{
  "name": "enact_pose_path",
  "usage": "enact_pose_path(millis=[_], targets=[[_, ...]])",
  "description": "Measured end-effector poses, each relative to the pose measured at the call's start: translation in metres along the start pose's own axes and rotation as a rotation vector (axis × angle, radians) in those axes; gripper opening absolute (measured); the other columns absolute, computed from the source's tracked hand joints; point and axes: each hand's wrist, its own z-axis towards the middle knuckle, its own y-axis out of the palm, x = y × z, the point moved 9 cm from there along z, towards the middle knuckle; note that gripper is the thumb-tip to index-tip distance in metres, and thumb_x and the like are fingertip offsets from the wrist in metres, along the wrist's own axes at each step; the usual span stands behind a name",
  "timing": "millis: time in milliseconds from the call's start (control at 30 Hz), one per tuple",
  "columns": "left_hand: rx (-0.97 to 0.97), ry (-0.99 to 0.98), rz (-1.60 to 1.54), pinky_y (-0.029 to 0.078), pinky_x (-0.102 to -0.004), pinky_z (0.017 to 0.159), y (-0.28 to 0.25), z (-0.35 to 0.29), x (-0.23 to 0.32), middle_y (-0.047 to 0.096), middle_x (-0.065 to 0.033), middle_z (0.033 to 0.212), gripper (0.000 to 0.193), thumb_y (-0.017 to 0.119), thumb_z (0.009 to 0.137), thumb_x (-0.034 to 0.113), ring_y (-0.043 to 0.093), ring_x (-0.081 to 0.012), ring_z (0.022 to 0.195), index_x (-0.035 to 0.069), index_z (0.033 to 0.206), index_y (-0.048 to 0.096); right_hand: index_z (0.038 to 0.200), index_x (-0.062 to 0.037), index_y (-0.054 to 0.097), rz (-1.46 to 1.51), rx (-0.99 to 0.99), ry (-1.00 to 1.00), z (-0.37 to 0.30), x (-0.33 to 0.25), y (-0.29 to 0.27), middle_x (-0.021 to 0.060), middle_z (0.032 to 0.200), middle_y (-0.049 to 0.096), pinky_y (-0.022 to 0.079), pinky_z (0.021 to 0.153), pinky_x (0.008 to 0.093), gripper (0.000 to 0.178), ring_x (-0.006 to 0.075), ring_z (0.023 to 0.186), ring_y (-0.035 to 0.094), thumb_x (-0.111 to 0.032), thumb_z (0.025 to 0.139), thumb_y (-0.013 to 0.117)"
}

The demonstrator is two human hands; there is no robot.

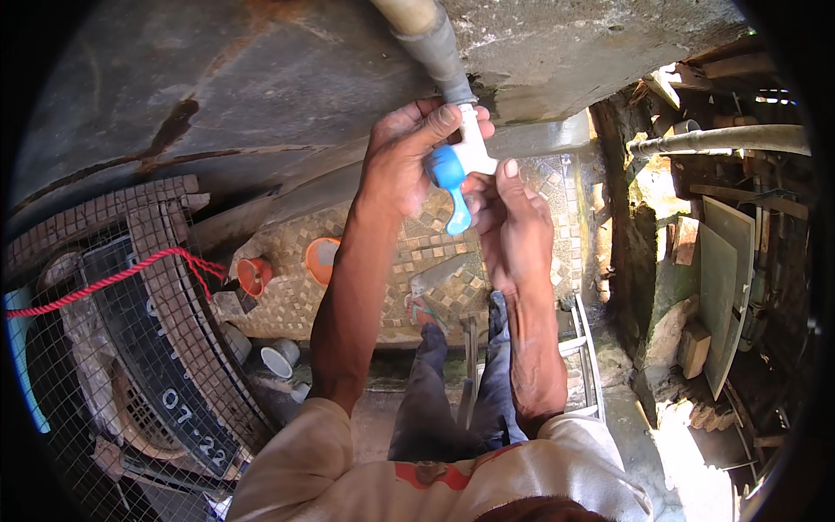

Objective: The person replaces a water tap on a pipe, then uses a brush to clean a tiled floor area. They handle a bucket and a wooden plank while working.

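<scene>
A stained concrete wall (287, 87); against it, a white tap (474, 150) at a grey pipe's (439, 65) end.
The left hand's (400, 161) fingers grip the tap's neck, the right hand's (522, 226) its body beside the blue lever (457, 204) (2 hands, 1 small fitting). A crooked or overly hard twist could crack the plastic or strain the pipe.

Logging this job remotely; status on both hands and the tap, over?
Left hand gripping white tap by its neck, at grey pipe end. Right hand holding tap's lower end. Blue handle exposed between hands. Nothing visibly blocking.
</scene>
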Motion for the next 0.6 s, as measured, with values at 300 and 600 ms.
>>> enact_pose_path(millis=[300, 600], targets=[[0.027, 0.022, 0.017, 0.059, -0.0387, 0.092, -0.006, 0.003, -0.006, 0.069, -0.0212, 0.120, 0.043, 0.072, 0.096, 0.026, 0.069, -0.0277, 0.110, -0.007, 0.119, 0.058, 0.120, -0.0033, 0.055, -0.266, -0.011, -0.276, -0.004, 0.011, 0.009, 0.0008, 0.088, 0.054, 0.042, 0.060, 0.0301, 0.032, 0.0143, 0.070, 0.046, -0.025, 0.099, 0.065], [0.021, 0.023, -0.044, 0.058, -0.0391, 0.093, 0.001, 0.004, 0.000, 0.069, -0.0222, 0.114, 0.038, 0.070, 0.097, 0.019, 0.071, -0.0282, 0.104, -0.009, 0.119, 0.057, 0.096, -0.0025, 0.062, -0.815, 0.198, -0.755, 0.007, -0.028, 0.007, 0.0059, 0.070, 0.055, 0.039, 0.045, 0.0327, 0.028, 0.0194, 0.057, 0.055, -0.030, 0.095, 0.069]])
